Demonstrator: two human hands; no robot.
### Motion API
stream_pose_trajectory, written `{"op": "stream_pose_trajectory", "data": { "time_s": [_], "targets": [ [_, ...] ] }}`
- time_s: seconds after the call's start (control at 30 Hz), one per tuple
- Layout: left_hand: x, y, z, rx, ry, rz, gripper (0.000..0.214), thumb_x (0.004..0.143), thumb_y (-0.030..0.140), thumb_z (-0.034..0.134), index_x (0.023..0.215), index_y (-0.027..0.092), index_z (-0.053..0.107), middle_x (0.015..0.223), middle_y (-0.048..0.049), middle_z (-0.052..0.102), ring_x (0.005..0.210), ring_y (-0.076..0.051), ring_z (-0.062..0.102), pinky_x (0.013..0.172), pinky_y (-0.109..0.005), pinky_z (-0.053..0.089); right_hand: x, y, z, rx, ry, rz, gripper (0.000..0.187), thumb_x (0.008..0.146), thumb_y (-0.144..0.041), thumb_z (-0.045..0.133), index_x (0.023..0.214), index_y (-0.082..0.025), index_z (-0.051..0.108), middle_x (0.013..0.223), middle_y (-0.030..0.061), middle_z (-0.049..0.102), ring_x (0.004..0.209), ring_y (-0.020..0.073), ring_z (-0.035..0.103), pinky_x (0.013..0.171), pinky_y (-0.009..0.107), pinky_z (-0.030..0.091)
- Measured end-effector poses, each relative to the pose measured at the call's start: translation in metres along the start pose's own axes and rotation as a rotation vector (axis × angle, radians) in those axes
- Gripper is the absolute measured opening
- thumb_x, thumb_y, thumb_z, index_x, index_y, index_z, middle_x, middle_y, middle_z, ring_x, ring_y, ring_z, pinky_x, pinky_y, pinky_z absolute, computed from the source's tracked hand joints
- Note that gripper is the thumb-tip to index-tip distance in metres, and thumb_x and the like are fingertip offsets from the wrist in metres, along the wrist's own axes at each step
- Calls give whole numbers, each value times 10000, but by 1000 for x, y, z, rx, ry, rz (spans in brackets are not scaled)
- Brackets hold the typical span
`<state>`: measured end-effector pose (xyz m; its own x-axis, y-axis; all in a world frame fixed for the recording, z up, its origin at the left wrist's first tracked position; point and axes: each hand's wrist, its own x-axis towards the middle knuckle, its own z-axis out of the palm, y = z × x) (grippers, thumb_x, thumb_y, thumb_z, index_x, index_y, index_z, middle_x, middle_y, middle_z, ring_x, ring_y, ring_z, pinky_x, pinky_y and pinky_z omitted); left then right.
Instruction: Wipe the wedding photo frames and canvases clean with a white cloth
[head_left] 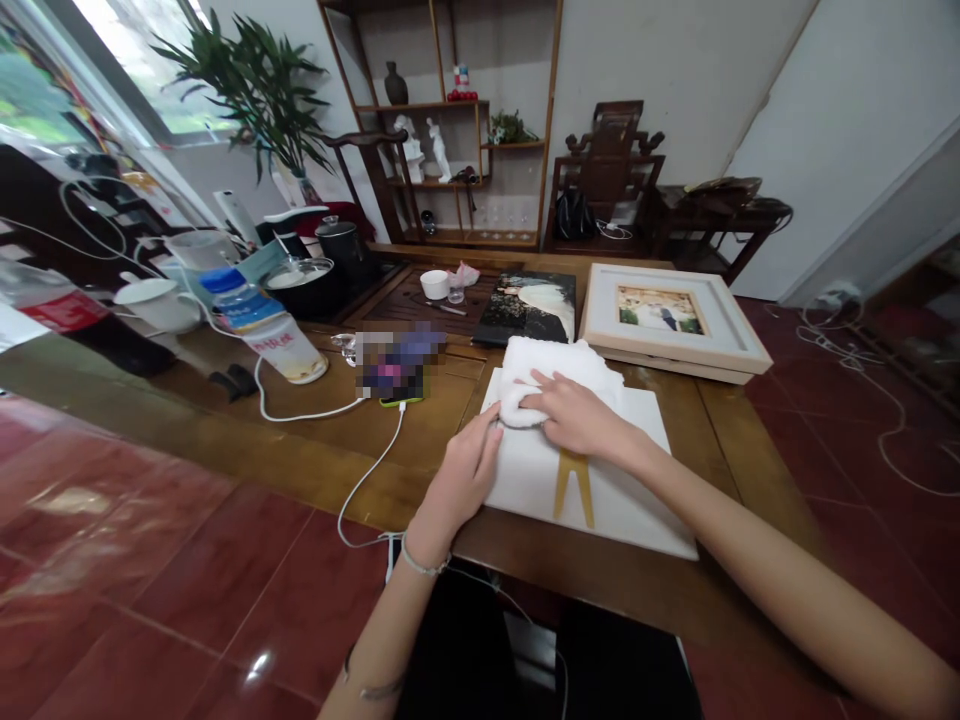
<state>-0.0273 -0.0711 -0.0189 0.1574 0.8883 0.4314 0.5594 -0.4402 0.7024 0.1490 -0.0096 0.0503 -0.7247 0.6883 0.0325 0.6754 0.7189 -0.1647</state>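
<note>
A folded white towel [559, 365] lies on a flat white panel [637, 490] at the table's front edge. My right hand [574, 412] presses on the towel, its fingers bent into the fabric. My left hand [466, 468] rests at the panel's left edge, fingers stretched out and the tips touching or close to the towel's near left corner. Below the towel a yellow two-legged shape [576, 485] shows on the panel; its upper part is hidden by the towel and my right hand.
Behind the panel lie a dark photo board [529, 310] and a pale framed picture [671, 315]. Leftward are a blurred-out phone [401, 375] with white cables, a blue-capped bottle [262, 325], a cola bottle [86, 320] and a white teapot [161, 303].
</note>
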Motion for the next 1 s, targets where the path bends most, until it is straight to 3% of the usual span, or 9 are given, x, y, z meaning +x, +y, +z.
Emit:
{"op": "stream_pose_trajectory", "data": {
  "time_s": [0.1, 0.2, 0.37, 0.5, 0.63, 0.73, 0.83, 0.93, 1.0],
  "targets": [
    [0, -5, 3, 34, 6, 24, 339, 943, 240, 396, 1257, 165, 496, 1248, -134, 591, 1182, -225, 547, 1016, -409, 429, -2, 12, -4, 25, -19, 18, 529, 671, 23, 401, 1066, -227, 649, 1158, 52, 654, 1243, 245, 458, 942, 381, 399],
    [-1, -8, 5, 65, 16, 35, 310, 928, 225, 423, 1214, 163, 523, 1251, -141, 590, 1204, -228, 535, 1027, -419, 428, -21, 31, -11, 34, -27, 79, 532, 684, 14, 383, 1078, -228, 647, 1041, 45, 697, 1166, 253, 531, 880, 359, 438],
    [-3, -8, 5, 64, 31, 19, 298, 918, 205, 433, 1197, 161, 529, 1249, -139, 593, 1215, -228, 527, 1032, -429, 427, -74, 52, -13, -16, -37, 230, 533, 693, -1, 373, 1129, -184, 619, 1244, 90, 606, 1170, 280, 533, 935, 418, 429],
    [-3, -5, 5, 70, 18, 9, 306, 916, 199, 432, 1203, 150, 525, 1268, -145, 580, 1228, -231, 516, 1042, -428, 418, -122, 16, -12, -4, -121, 278, 537, 664, -4, 398, 1085, -230, 644, 1396, 77, 466, 1227, 313, 479, 961, 478, 435],
    [-3, -4, 4, 86, -5, -12, 315, 917, 197, 432, 1215, 148, 521, 1286, -146, 567, 1240, -231, 503, 1052, -437, 404, -155, -33, -16, 61, -146, 128, 582, 610, 12, 400, 1029, -295, 663, 1401, -6, 455, 1269, 290, 427, 1012, 467, 416],
    [-3, -3, 3, 85, -11, -13, 315, 915, 190, 435, 1215, 148, 522, 1287, -146, 567, 1238, -231, 505, 1051, -441, 404, -155, -34, -18, 97, -160, 158, 574, 626, 2, 395, 1029, -308, 661, 1373, -11, 487, 1241, 279, 464, 988, 450, 446],
    [-2, -3, 2, 78, -17, -12, 308, 915, 180, 434, 1207, 152, 527, 1274, -137, 578, 1236, -225, 507, 1048, -427, 409, -133, -2, -15, 102, -179, 286, 544, 662, -33, 411, 1083, -286, 646, 1424, 33, 420, 1213, 324, 488, 946, 495, 462],
    [-3, -3, 2, 71, -14, -7, 307, 914, 172, 434, 1205, 160, 528, 1269, -125, 583, 1235, -216, 509, 1052, -407, 408, -105, 38, -7, 59, -126, 361, 563, 662, -40, 418, 1152, -235, 615, 1481, 69, 319, 1286, 362, 374, 995, 531, 395],
    [-3, -5, 2, 68, -5, -3, 308, 912, 167, 434, 1205, 165, 527, 1271, -121, 582, 1235, -215, 509, 1052, -403, 409, -93, 59, -2, 51, -50, 362, 559, 676, -46, 404, 1177, -199, 600, 1477, 80, 330, 1331, 349, 280, 1037, 528, 346]
  ]
}}
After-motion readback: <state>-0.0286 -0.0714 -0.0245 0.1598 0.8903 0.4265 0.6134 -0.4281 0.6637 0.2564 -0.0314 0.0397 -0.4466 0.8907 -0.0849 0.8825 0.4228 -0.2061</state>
